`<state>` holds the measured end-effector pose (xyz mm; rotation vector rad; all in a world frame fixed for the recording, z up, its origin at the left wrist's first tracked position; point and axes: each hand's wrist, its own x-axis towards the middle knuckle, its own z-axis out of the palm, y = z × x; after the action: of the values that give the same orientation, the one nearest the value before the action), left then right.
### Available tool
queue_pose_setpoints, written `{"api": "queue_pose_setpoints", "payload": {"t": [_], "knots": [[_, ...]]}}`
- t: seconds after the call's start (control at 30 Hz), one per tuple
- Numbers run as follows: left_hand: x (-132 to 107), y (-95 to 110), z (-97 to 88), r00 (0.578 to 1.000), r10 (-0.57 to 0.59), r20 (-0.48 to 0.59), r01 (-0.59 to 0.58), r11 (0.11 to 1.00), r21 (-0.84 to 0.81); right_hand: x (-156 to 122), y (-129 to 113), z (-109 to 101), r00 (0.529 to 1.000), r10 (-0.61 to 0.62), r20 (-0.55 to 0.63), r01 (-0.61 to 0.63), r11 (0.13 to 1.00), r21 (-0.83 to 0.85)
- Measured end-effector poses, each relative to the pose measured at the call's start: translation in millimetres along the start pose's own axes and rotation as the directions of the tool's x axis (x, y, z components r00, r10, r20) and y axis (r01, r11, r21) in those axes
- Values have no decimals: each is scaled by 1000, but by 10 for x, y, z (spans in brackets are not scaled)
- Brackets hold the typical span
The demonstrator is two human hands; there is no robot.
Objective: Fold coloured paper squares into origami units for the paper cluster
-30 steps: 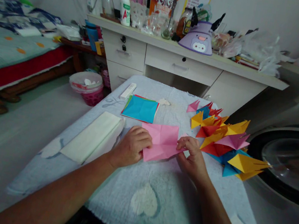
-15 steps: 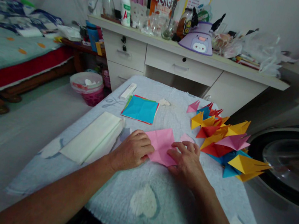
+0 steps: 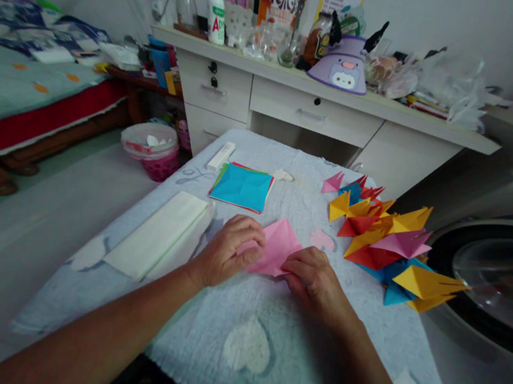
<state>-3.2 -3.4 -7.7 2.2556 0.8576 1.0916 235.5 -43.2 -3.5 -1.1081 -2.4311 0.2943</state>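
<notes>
Between the two sets of fingers, on the near middle of the worktop (image 3: 258,356), sits the pink paper (image 3: 277,248), folded up into a peaked triangle. The left hand (image 3: 227,249) has its fingers curled shut over the paper's left corner. The right hand (image 3: 312,283) has its fingers closed on the lower right edge.

Just beyond the right fingers and out to their right sprawls a heap of folded paper shapes (image 3: 385,246) in yellow, red, blue and pink, close but not touching. Beyond the left fingers lies a flat stack of coloured sheets (image 3: 241,187), blue on top, with a white stick (image 3: 220,156) past it. Left of the left fingers rests a folded white pad (image 3: 158,234). Nothing lies across the paper itself.

Half a second ago the right hand lay spread flat on the paper, which was lower and wider; now those fingers have drawn in and the paper has narrowed to a point.

A pale blue towel covers the worktop. Further back stand a cluttered white drawer unit (image 3: 309,112), a bed (image 3: 9,85) off to the left with a pink bin (image 3: 150,148) beside it, and a washing machine (image 3: 493,277) to the right.
</notes>
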Motion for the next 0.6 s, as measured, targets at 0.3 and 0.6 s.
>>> {"api": "queue_pose_setpoints", "payload": {"t": [0.3,0.6], "knots": [[47,-260,158,895,-446,20,446,892,-76,21,-27,-83,999,-49,7,48,993,106],[82,-253,145,869,-473,146,490,863,-121,23,-60,-113,1000,-11,-2,12,980,197]]}}
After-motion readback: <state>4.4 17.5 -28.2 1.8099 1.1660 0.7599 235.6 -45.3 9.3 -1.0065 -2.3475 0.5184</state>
